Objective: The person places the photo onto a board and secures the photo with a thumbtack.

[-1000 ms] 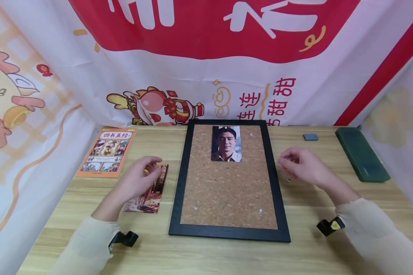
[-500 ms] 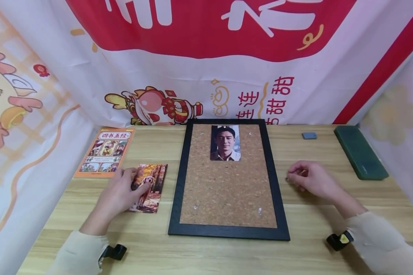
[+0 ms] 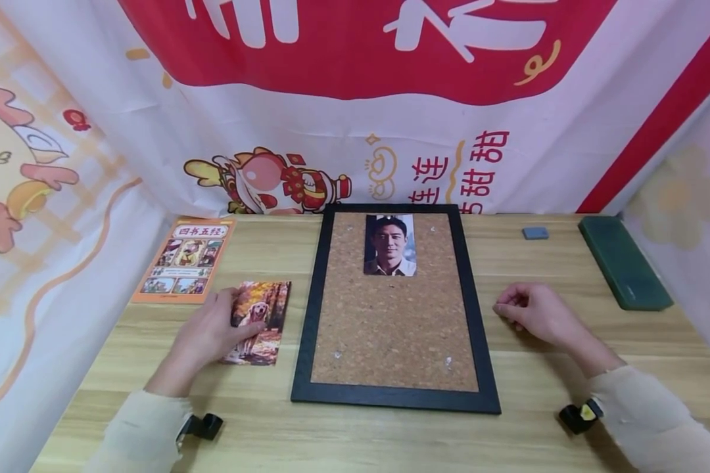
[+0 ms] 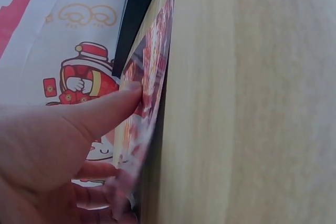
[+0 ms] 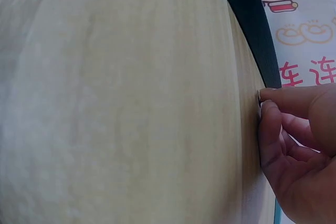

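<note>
Where the left hand (image 3: 210, 328) clamps: orange-brown rectangular dog photo (image 3: 266, 310), left of black-framed rectangular cork board (image 3: 390, 328)
Right hand (image 3: 535, 314): pinches tiny thin piece (image 5: 259, 96), right of board

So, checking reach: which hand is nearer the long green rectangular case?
Right: the right hand is between the case and the rectangular black-framed corkboard; the left hand is beyond the corkboard, gripping a rectangular orange-toned dog photo.

An orange booklet (image 3: 180, 269) lies flat at the rear left of the table (image 3: 390, 437). A blue block (image 3: 535, 233) sits near the green case (image 3: 624, 263), rear right.
</note>
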A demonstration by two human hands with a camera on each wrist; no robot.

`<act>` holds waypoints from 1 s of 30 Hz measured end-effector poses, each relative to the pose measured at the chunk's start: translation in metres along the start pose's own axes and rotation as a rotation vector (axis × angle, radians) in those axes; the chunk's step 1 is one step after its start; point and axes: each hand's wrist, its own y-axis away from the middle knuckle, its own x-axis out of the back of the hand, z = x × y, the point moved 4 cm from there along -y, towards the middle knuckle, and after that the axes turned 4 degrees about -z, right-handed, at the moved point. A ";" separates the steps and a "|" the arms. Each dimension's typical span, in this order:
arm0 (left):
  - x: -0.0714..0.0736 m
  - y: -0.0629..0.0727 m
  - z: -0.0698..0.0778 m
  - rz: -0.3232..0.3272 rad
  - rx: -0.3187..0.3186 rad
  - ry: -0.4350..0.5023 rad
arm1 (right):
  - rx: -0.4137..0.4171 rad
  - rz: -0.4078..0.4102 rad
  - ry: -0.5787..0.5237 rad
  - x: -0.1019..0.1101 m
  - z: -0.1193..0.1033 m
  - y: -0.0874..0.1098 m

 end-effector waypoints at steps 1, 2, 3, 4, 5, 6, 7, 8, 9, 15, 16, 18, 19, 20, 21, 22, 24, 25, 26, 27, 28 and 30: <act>0.000 0.000 -0.001 0.007 -0.006 0.016 | -0.003 0.000 0.002 0.000 -0.001 0.000; 0.001 0.000 -0.001 0.016 -0.016 0.034 | -0.005 0.000 0.004 -0.001 -0.001 -0.001; 0.001 0.000 -0.001 0.027 -0.027 0.049 | -0.006 0.001 0.005 -0.001 -0.002 -0.001; 0.002 0.001 -0.002 0.037 -0.036 0.065 | -0.005 0.002 0.007 -0.001 -0.002 -0.002; 0.003 0.001 -0.002 0.047 -0.048 0.086 | -0.004 0.004 0.008 -0.001 -0.003 -0.002; 0.003 0.001 -0.002 0.058 -0.062 0.106 | -0.003 0.005 0.009 -0.002 -0.003 -0.002; 0.004 0.002 -0.002 0.066 -0.074 0.126 | -0.002 0.006 0.008 -0.002 -0.003 -0.003; 0.005 0.002 -0.002 0.072 -0.088 0.146 | -0.001 0.008 0.008 -0.002 -0.003 -0.003; 0.006 0.003 -0.002 0.075 -0.100 0.164 | 0.001 0.009 0.009 -0.002 -0.003 -0.003; 0.008 0.007 -0.003 0.057 -0.188 0.254 | -0.006 0.007 0.010 -0.002 -0.002 0.000; 0.008 0.008 -0.003 0.052 -0.199 0.267 | -0.009 0.007 0.012 -0.002 -0.002 0.001; 0.009 0.011 -0.005 0.055 -0.214 0.289 | -0.013 0.008 0.017 -0.001 -0.002 0.002; 0.010 0.013 -0.005 0.060 -0.219 0.302 | -0.015 0.010 0.018 -0.001 -0.001 0.003; 0.011 0.014 -0.005 0.067 -0.228 0.324 | -0.013 0.014 0.019 -0.001 -0.001 0.003; 0.012 0.016 -0.006 0.075 -0.229 0.342 | -0.012 0.019 0.018 -0.001 0.000 0.003; 0.014 0.017 -0.006 0.090 -0.234 0.352 | -0.012 0.023 0.017 -0.002 0.000 0.003; 0.017 0.020 -0.007 0.130 -0.254 0.381 | -0.011 0.030 0.012 -0.002 0.000 0.003; 0.019 0.021 -0.008 0.147 -0.261 0.396 | -0.013 0.034 0.007 -0.002 0.000 0.002; 0.020 0.022 -0.008 0.162 -0.266 0.412 | -0.013 0.037 0.004 -0.002 0.000 0.002; 0.022 0.023 -0.008 0.174 -0.267 0.425 | -0.015 0.037 0.002 -0.002 0.000 0.002; 0.023 0.025 -0.008 0.185 -0.269 0.440 | -0.017 0.037 0.001 -0.002 0.000 0.002; 0.026 0.028 -0.007 0.194 -0.267 0.483 | -0.021 0.037 -0.005 -0.002 0.001 0.001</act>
